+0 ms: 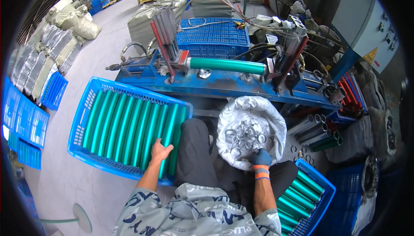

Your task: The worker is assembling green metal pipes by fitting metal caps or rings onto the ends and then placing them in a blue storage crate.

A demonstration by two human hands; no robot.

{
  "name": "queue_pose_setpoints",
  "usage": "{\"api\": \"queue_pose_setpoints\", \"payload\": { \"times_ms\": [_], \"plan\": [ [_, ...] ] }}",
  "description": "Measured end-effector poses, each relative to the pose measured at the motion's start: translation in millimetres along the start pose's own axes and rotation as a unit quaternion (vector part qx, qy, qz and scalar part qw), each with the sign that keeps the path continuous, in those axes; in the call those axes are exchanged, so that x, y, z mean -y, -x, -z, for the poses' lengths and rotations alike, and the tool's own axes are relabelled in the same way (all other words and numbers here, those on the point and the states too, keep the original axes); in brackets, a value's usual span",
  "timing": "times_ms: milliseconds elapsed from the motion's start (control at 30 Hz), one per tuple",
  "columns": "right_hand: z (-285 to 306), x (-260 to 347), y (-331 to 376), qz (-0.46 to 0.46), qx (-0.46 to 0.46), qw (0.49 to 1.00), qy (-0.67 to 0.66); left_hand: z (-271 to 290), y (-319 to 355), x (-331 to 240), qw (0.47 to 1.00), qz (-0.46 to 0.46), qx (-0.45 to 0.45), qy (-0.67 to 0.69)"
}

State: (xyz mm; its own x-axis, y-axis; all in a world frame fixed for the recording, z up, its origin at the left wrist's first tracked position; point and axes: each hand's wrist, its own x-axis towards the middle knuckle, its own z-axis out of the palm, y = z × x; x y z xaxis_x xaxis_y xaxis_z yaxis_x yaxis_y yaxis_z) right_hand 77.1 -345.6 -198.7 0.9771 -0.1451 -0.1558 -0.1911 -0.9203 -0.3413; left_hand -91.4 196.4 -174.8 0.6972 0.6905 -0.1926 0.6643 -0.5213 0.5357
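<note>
My bare left hand [160,151] rests on the green tubes [129,128] lying side by side in a blue plastic crate [82,119] at my left, fingers curled over one tube near the crate's right end. My right hand [261,157], in a dark blue glove with an orange cuff, reaches into a white plastic bag [276,126] of small shiny metal rings [246,136]. Whether it holds a ring is hidden. In front of me another green tube [227,65] lies clamped across a blue press machine [224,85].
A second blue crate [321,184] with green tubes sits at my lower right. Grey and red tubes [319,128] lie right of the bag. Behind the machine stand an upturned blue crate [213,35] and filled sacks [64,42]. Flat blue crates [26,124] line the left floor.
</note>
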Motion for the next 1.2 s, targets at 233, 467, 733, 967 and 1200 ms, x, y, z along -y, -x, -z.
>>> {"api": "queue_pose_setpoints", "payload": {
  "times_ms": [233, 467, 733, 967, 1200],
  "plan": [
    [4, -36, 2, -0.013, -0.038, 0.967, -0.252, 67, 53, -114, 0.993, -0.111, 0.03, 0.041],
    [57, 13, 43, -0.058, 0.219, 0.517, -0.826, 100, 90, -226, 0.956, -0.273, 0.106, 0.003],
    [147, 61, 76, 0.055, 0.232, 0.448, -0.862, 117, 119, -290, 0.892, -0.435, 0.121, -0.012],
    [138, 44, 68, 0.083, 0.218, 0.555, -0.799, 124, 129, -307, 0.867, -0.474, 0.144, -0.053],
    [152, 55, 76, 0.182, 0.14, 0.63, -0.742, 123, 122, -296, 0.846, -0.502, 0.143, -0.108]
  ]
}}
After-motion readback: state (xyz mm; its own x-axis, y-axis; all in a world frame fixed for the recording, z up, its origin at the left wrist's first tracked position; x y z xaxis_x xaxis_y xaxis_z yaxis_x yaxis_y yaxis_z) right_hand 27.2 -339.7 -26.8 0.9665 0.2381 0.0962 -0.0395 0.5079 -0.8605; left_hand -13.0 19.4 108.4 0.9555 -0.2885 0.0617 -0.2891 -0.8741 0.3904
